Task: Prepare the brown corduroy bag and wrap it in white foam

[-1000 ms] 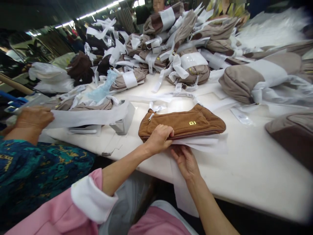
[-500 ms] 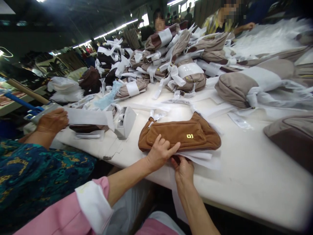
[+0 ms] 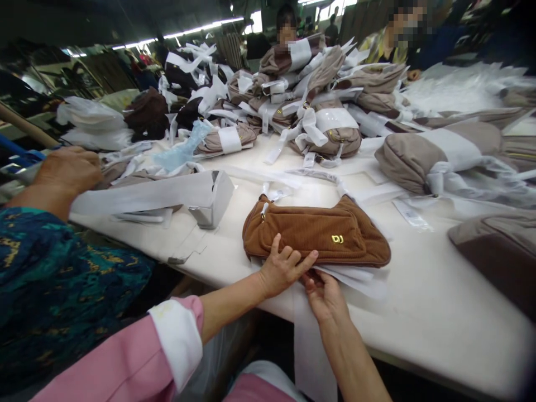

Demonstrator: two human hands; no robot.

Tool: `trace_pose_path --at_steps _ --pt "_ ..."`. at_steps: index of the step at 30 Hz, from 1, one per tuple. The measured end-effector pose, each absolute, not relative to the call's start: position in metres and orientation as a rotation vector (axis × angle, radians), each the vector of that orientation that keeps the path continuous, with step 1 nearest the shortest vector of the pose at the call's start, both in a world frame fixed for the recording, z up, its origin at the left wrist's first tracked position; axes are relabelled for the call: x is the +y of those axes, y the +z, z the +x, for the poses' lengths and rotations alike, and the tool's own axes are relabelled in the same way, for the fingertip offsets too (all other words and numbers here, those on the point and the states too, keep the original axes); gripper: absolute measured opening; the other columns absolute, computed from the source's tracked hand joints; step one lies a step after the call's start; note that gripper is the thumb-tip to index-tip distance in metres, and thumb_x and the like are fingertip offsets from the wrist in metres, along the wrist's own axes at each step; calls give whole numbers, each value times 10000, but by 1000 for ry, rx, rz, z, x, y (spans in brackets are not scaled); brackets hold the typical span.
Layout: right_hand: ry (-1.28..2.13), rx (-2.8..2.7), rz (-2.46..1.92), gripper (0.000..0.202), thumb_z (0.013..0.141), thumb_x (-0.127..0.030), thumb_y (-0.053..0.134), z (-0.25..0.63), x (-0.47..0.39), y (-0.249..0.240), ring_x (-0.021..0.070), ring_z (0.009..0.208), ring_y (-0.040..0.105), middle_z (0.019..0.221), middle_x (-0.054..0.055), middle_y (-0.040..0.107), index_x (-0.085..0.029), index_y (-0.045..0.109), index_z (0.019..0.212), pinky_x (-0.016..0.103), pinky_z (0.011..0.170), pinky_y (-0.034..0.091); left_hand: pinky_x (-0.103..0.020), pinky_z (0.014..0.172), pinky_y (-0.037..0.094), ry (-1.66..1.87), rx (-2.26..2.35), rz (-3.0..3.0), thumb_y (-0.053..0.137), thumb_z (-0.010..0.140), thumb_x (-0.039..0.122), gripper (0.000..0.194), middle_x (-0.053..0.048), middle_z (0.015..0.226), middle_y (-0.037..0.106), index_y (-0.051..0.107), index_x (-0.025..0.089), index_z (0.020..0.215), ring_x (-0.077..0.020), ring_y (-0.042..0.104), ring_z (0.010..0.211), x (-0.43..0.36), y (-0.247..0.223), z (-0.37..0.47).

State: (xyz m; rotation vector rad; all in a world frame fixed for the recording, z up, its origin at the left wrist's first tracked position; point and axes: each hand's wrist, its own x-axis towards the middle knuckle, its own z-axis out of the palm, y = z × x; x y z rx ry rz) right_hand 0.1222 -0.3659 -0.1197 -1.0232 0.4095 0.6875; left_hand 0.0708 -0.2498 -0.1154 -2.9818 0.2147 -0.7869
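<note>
A brown corduroy handbag [image 3: 310,231] with a gold emblem lies on the white table in front of me. My left hand [image 3: 282,268] rests on its lower front edge with fingers spread. Just right of it, my right hand [image 3: 326,293] has its fingers curled up under the bag's bottom edge; what they pinch there is hidden. White sheets [image 3: 355,279] stick out from beneath the bag. A long white strip [image 3: 314,346] hangs over the table edge between my forearms. The bag's strap [image 3: 330,178], wrapped in white, curves behind it.
At left, a co-worker's hand [image 3: 69,170] holds a white strip [image 3: 146,192] beside a grey dispenser-like box [image 3: 213,198]. Wrapped taupe bags [image 3: 335,128] are heaped across the back. Another bag [image 3: 498,245] lies at right. The table edge [image 3: 377,349] runs close to me.
The co-worker's hand has moved left, and the strip there stretches farther from the box. More of the white strip beside my right hand shows below the table edge. My hands keep nearly the same hold.
</note>
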Motion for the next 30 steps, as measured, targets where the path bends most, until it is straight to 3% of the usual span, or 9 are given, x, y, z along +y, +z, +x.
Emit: trace_pose_path --at_steps 4,6,8,10,11,14,18,22,30 --pt "725 136 -1424 234 650 -297 669 104 -409 -109 222 666 629 684 74 653 -137 615 812 303 515 491 -595 988 213 -800 246 -2805 423 877 197 395 8 752 490 398 251 1267 -144 458 714 -247 -122 71" --pt "329 -362 -1963 337 676 -350 678 105 -432 -105 263 789 627 807 94 669 -167 627 954 427 699 496 -588 982 228 -843 259 -2788 434 868 168 400 12 744 488 410 257 1257 -138 450 697 -245 -120 71" --pt "-260 -925 -2313 404 727 -356 646 117 -447 -104 311 1036 544 1088 128 613 -205 580 1096 565 919 345 -572 965 262 -860 288 -2778 429 869 166 395 8 750 490 414 252 1254 -137 444 691 -242 -115 72" --pt "-693 -1306 -2383 437 778 -312 601 138 -450 -105 345 1191 407 1269 164 485 -192 512 1188 647 978 171 -548 938 304 -853 314 -2774 420 876 179 387 -1 764 493 412 250 1256 -141 444 699 -237 -107 75" --pt "-823 -1428 -2378 445 795 -278 581 150 -448 -105 346 1215 376 1288 174 462 -178 481 1217 659 977 144 -536 924 322 -848 323 -2773 417 879 185 381 -5 770 495 414 251 1255 -142 444 703 -234 -102 76" --pt "-957 -1670 -2278 450 797 -178 567 180 -440 -110 285 1166 431 1191 137 550 -160 454 1232 568 985 242 -521 899 350 -849 341 -2766 422 880 198 365 -9 770 496 431 256 1240 -147 444 709 -229 -94 76" --pt "-888 -1854 -2120 326 799 -143 564 197 -439 -124 210 974 521 1014 74 627 -181 533 1122 415 880 356 -552 927 319 -874 364 -2782 457 867 197 359 10 732 484 456 274 1217 -137 432 685 -232 -108 72" --pt "-757 -1848 -2020 208 827 -130 523 201 -443 -135 186 917 522 949 58 634 -193 580 1017 389 844 344 -574 981 253 -901 346 -2803 489 853 191 373 26 711 471 458 287 1212 -121 424 668 -240 -127 67" --pt "-647 -1825 -1989 211 840 -146 508 204 -441 -138 197 919 525 955 67 637 -184 580 1034 387 813 347 -587 986 231 -880 416 -2782 495 851 213 348 28 718 476 476 312 1184 -118 428 671 -237 -123 66"
